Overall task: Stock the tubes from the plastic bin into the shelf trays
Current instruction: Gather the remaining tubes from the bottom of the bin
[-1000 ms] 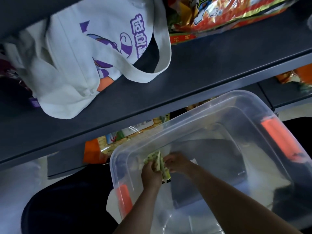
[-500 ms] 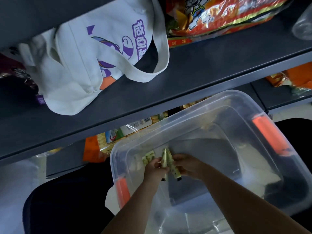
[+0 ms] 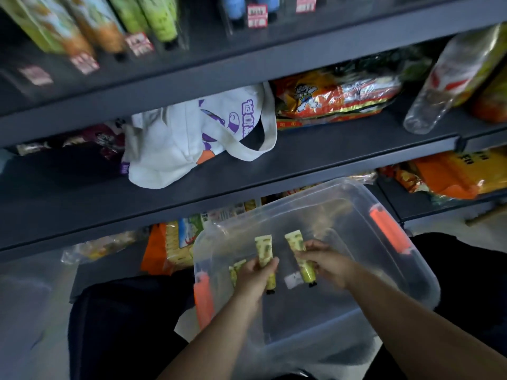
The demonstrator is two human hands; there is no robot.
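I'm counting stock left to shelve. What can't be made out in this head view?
- Third tube: mostly behind the left hand.
- Print on the held tubes: too small, blurred.
- Price tags on the top shelf: motion-blurred.
- Plastic bin near corner: covered by the forearms.

Left hand, right hand each grip tube above plastic bin.

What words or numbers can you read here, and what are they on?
"咸鱼", then a character cut off by the handle: purple print on the white tote bag.
Red price tags on the top shelf: too blurred to read.
Snack bag with a cartoon figure: print too blurred.
Tubes in the left hand and right hand: print too small.
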